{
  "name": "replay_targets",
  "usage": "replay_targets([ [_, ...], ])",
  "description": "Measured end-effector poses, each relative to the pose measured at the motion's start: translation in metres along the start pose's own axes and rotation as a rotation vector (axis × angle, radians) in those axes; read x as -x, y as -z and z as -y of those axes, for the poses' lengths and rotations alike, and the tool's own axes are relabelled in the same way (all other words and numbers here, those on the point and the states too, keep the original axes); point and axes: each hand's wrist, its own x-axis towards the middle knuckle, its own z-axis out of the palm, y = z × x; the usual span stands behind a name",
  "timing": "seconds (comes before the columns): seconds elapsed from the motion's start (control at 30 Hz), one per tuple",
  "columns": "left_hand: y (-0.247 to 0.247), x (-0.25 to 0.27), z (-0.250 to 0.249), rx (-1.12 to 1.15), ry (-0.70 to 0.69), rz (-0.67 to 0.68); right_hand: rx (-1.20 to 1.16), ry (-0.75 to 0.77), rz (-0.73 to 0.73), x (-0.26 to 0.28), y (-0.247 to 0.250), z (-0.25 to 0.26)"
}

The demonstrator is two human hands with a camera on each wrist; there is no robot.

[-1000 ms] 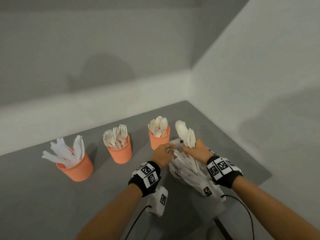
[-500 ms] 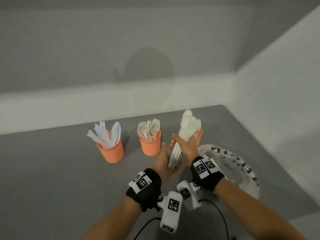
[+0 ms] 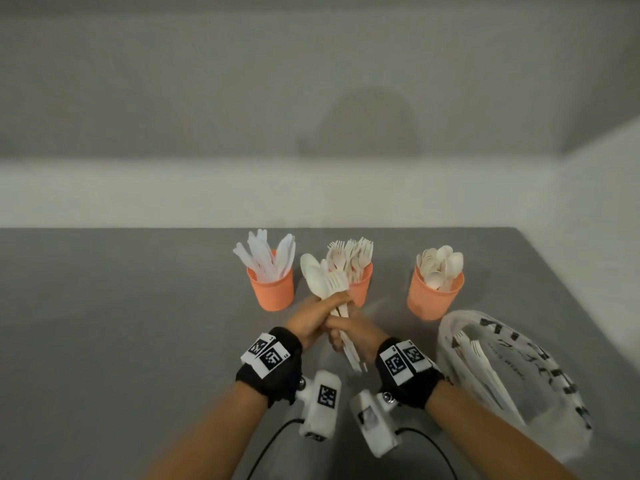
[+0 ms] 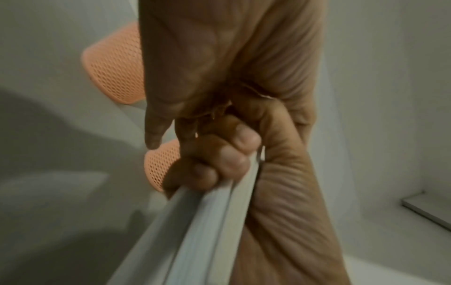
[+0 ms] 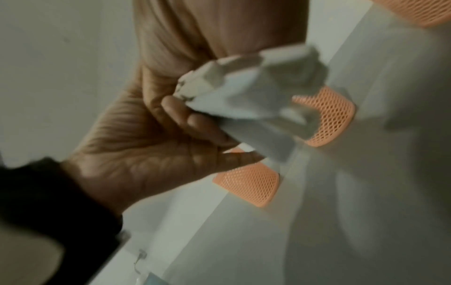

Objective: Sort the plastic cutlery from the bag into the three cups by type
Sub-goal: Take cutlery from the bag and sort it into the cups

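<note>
Three orange mesh cups stand in a row: the knife cup (image 3: 272, 289) on the left, the fork cup (image 3: 362, 289) in the middle, the spoon cup (image 3: 434, 299) on the right. A bundle of white spoons and forks (image 3: 325, 282) is held upright just in front of the fork cup. My right hand (image 3: 353, 336) grips its handles low down, fingers curled round them (image 4: 219, 154). My left hand (image 3: 311, 317) grips the bundle higher up, its fingers pinching it (image 5: 195, 119). The printed plastic bag (image 3: 512, 375) lies open at the right with more cutlery inside.
The grey table (image 3: 121, 323) meets white walls at the back and right. The bag lies close to the spoon cup and near the table's right edge. Cables run from the wrist cameras toward the table's near edge.
My right hand lifted the bundle out of the bag and carried it left, in front of the fork cup. My left hand let go of the bag and took hold of the bundle.
</note>
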Motion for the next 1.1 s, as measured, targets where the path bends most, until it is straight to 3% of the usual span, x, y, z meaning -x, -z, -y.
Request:
replay_targets([
  [0.13, 0.005, -0.002, 0.003, -0.031, -0.043, -0.169, -0.009, -0.033, 0.165, 0.005, -0.004, -0.001],
  [0.3, -0.003, -0.011, 0.004, -0.138, -0.148, -0.364, -0.106, -0.056, 0.175, 0.009, -0.002, -0.003],
  [0.47, -0.011, -0.011, -0.003, -0.261, -0.121, -0.262, -0.360, -0.238, 0.156, 0.011, 0.007, 0.002],
  [0.63, -0.002, -0.005, 0.000, -0.115, -0.081, -0.244, -0.542, -0.240, 0.225, 0.009, 0.023, 0.000],
  [1.1, -0.006, 0.000, 0.001, -0.307, -0.015, -0.254, -0.412, -0.258, 0.179, 0.021, 0.029, 0.001],
])
